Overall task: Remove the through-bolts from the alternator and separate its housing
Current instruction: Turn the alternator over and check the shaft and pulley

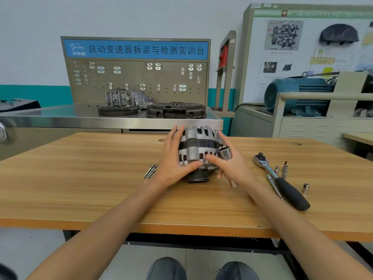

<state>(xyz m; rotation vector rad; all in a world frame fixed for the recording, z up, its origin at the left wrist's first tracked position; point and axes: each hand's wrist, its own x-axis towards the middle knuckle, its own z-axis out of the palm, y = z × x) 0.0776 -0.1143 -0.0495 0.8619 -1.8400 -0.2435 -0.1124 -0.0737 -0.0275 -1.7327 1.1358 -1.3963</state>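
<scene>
I had both hands on the alternator [198, 150], which lay on its side on the desk [101, 178] with the pulley end toward me. My left hand [173, 160] cupped its left flank, fingers spread over the top and thumb pressed across the front housing. My right hand [230, 160] lay against the right flank with a socket [224, 152] caught between thumb and forefinger, the other fingers loosely open.

Just left of my left hand lay a few loose bolts [150, 171], which I took for the through-bolts already out; I could not tell whether any stayed in the body. So I judged the step to be parting the two housing halves. To do it well, I would set the socket down first, grip one half in each hand astride the dark middle band, and ease them apart evenly with a slight rocking, keeping the body low over the desk.

Right of my right hand lay the ratchet [282, 182], an extension bar and small sockets. I saw no tray or box for parts; everything sat loose.
</scene>
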